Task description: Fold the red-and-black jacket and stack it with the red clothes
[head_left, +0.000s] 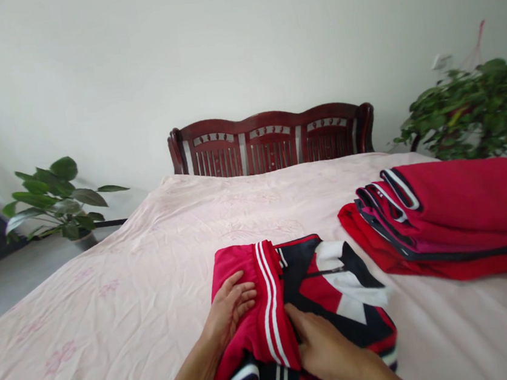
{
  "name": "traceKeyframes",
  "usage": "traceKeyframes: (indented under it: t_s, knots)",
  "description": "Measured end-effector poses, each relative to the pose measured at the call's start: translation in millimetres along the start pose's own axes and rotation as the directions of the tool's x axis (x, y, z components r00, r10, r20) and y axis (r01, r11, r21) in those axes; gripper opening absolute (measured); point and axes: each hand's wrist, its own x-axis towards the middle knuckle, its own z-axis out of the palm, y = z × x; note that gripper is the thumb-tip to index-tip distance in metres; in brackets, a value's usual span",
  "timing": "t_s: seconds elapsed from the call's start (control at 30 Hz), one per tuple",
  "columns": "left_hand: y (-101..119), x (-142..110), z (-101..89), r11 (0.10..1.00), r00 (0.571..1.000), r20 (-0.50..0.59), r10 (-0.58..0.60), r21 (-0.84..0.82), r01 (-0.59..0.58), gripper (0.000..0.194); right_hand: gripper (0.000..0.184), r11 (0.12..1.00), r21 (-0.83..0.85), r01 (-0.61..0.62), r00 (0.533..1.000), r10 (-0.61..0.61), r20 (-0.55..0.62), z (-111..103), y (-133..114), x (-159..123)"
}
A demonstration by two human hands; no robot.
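Observation:
A red, navy and white zip jacket (322,289) lies folded on the bed in front of me. Its red part, with a hem band of white stripes (273,303), is turned over the left half. My left hand (232,305) rests on this red cloth with fingers stretched out. At the striped hem's right edge is my right hand (321,341), its thumb upward and its fingers tucked under the cloth, gripping the edge. The collar and a short zip show on the jacket's right half.
A stack of folded red and navy clothes (467,214) lies on the bed to the right. The bed has a pale pink sheet (123,290). Behind it stands a dark wooden bench back (270,142). Potted plants stand at left (60,200) and right (477,106).

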Motion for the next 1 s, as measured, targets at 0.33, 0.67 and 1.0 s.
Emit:
traceKeyframes:
  t_s: [0.33,0.67,1.0]
  knots:
    - [-8,-20,9.5,0.668,0.881,0.394,0.261,0.585,-0.459,0.034,0.028,0.972,0.237,0.001,0.985,0.041,-0.169,-41,16,31]
    - [-27,-51,32.5,-0.285,0.772,0.632,0.072,0.755,-0.591,0.064,0.032,0.996,-0.044,-0.082,0.916,0.058,-0.397,-42,49,35]
    - [-50,-62,13.1,-0.301,0.696,0.714,-0.072,0.650,-0.698,0.082,0.061,0.968,-0.245,0.060,0.981,-0.102,-0.163,3,-3,88]
